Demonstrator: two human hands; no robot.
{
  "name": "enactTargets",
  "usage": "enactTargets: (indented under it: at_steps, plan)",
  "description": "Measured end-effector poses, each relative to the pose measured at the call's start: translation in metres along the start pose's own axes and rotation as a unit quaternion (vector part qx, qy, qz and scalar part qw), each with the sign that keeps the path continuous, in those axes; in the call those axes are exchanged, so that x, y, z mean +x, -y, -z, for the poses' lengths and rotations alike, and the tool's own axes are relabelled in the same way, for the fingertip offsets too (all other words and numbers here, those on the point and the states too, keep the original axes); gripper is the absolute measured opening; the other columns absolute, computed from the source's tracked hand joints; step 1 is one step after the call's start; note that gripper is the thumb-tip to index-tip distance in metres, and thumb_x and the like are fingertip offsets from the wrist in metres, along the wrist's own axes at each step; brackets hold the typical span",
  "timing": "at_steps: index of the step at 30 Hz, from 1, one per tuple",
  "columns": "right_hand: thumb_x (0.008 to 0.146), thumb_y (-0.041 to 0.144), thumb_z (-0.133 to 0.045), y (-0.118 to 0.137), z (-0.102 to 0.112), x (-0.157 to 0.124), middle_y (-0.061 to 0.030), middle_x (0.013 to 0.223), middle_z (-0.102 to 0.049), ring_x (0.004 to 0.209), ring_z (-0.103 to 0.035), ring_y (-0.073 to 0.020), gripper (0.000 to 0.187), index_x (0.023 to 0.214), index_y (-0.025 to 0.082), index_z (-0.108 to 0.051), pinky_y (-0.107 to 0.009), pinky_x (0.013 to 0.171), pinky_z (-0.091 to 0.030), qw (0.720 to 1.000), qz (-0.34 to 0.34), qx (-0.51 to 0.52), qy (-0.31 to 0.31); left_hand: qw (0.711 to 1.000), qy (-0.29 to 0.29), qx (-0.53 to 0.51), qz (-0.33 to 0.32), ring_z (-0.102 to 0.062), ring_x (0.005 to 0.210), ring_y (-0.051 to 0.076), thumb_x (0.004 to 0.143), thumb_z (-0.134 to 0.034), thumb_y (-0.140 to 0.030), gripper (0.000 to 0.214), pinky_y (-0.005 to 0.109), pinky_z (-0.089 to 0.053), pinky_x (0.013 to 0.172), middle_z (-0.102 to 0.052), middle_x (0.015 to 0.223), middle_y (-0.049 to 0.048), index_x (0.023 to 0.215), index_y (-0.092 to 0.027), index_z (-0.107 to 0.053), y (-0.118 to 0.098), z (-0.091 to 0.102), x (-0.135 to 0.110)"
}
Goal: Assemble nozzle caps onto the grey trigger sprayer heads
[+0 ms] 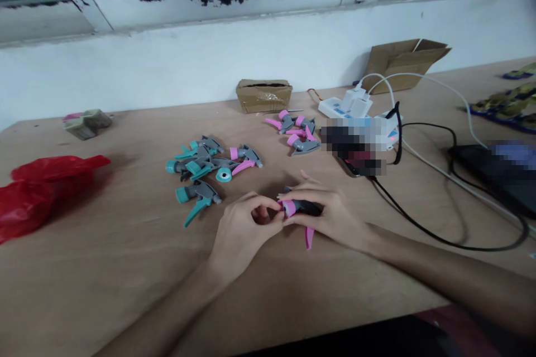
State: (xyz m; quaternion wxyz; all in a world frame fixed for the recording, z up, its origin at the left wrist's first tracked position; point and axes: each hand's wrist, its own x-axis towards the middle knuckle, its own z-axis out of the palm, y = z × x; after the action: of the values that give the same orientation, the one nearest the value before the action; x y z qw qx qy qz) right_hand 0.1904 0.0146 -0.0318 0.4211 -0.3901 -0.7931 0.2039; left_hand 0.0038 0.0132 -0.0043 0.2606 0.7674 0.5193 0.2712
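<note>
A grey and pink trigger spray head (pixel 309 234) lies in the grip of my right hand (pixel 335 215), its pink collar turned to the left and its pink trigger hanging below the fingers. My left hand (pixel 247 226) pinches at that collar with thumb and forefinger; whether a small part sits between those fingertips is hidden. Left of the hands lie several grey and teal spray heads (pixel 200 196) in a loose pile, with one pink-triggered spray head (pixel 248 159) at its right side. Farther back, a few more pink spray heads (pixel 302 145) lie together.
A small cardboard box (pixel 264 97) and an open carton (pixel 402 64) stand by the wall. A white power strip (pixel 335 109), cables and a phone (pixel 355 164) occupy the right. On the left lie a red plastic bag (pixel 46 189) and a small greyish-green block (pixel 87 124).
</note>
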Motion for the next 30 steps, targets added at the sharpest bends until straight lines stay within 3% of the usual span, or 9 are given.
enactTargets:
  at_steps: [9, 15, 22, 27, 29, 30]
  plan:
    - [0.073, 0.029, -0.068, 0.002, 0.0, 0.0, -0.0004, 0.093, -0.069, 0.088, -0.061, -0.014, 0.028, 0.1, 0.023, -0.064, -0.047, 0.106, -0.031, 0.999, 0.025, -0.032, 0.015, 1.0, 0.004, 0.028, 0.001, -0.054, 0.064, 0.012, 0.071, -0.064, -0.023, 0.004, 0.023, -0.04, 0.058, -0.058, 0.07, -0.0021, 0.074, -0.022, -0.066, -0.002, 0.0, 0.0]
    - [0.077, 0.031, -0.064, 0.002, -0.001, -0.001, -0.0015, 0.092, -0.067, 0.089, -0.061, -0.0161, 0.026, 0.101, 0.022, -0.064, -0.052, 0.108, -0.027, 0.995, 0.043, -0.066, 0.055, 0.997, 0.02, 0.064, 0.03, -0.054, 0.064, 0.012, 0.07, -0.064, -0.023, 0.003, 0.024, -0.038, 0.057, -0.058, 0.069, -0.002, 0.072, -0.021, -0.066, -0.007, -0.001, -0.002]
    - [0.077, 0.032, -0.065, 0.002, 0.0, 0.001, -0.0001, 0.092, -0.068, 0.087, -0.061, -0.0144, 0.024, 0.099, 0.023, -0.064, -0.049, 0.107, -0.029, 0.999, 0.016, -0.038, 0.018, 0.997, 0.01, 0.07, 0.029, -0.054, 0.064, 0.012, 0.078, -0.059, -0.028, 0.009, 0.026, -0.039, 0.06, -0.058, 0.074, -0.0019, 0.076, -0.021, -0.065, -0.012, -0.001, -0.003]
    - [0.074, 0.033, -0.067, 0.004, 0.0, 0.0, 0.0002, 0.094, -0.068, 0.089, -0.062, -0.0152, 0.028, 0.1, 0.025, -0.064, -0.051, 0.107, -0.027, 1.0, -0.01, -0.001, 0.002, 0.998, 0.03, 0.044, 0.017, -0.057, 0.07, 0.015, 0.082, -0.054, -0.034, 0.017, 0.027, -0.044, 0.062, -0.062, 0.078, 0.0002, 0.083, -0.024, -0.068, -0.024, 0.015, -0.008]
    - [0.073, 0.033, -0.068, 0.006, 0.0, -0.001, 0.0, 0.097, -0.068, 0.091, -0.062, -0.0153, 0.028, 0.1, 0.024, -0.063, -0.05, 0.108, -0.026, 1.0, -0.01, 0.018, -0.001, 0.999, -0.005, -0.01, 0.05, -0.059, 0.073, 0.016, 0.081, -0.056, -0.036, 0.017, 0.024, -0.047, 0.059, -0.064, 0.081, 0.0002, 0.088, -0.026, -0.068, -0.034, 0.025, -0.021]
    - [0.073, 0.033, -0.068, 0.006, 0.0, -0.001, 0.0001, 0.098, -0.068, 0.092, -0.062, -0.0153, 0.029, 0.101, 0.024, -0.063, -0.05, 0.109, -0.026, 1.0, -0.01, 0.026, -0.005, 0.992, -0.068, -0.053, 0.093, -0.06, 0.075, 0.016, 0.081, -0.056, -0.037, 0.02, 0.023, -0.047, 0.057, -0.065, 0.084, 0.0002, 0.094, -0.028, -0.067, -0.037, 0.029, -0.03]
